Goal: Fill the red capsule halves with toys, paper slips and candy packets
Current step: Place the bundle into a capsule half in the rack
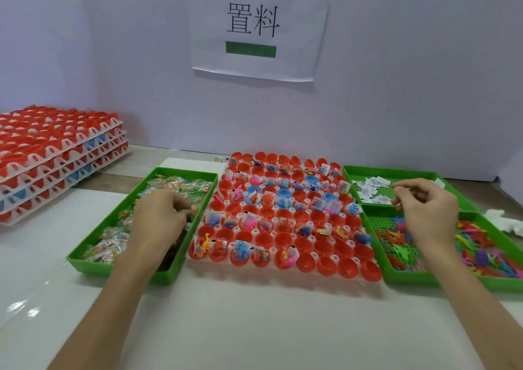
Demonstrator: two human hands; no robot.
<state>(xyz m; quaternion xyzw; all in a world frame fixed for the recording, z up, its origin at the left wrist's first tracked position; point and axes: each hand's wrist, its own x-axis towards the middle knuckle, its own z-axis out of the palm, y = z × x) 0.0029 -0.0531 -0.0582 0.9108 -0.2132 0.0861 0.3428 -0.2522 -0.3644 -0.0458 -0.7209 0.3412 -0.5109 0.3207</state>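
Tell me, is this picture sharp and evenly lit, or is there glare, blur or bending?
Head view: light is soft and even, but bright glare patches sit on the white table at lower left; the wide lens bows the stacked trays and table edges; the paper sign reads crisply, while the right hand and the loose toys look slightly smeared.

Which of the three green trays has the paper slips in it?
The far right tray, behind the toy tray: white slips lie in it. The left tray holds candy packets.
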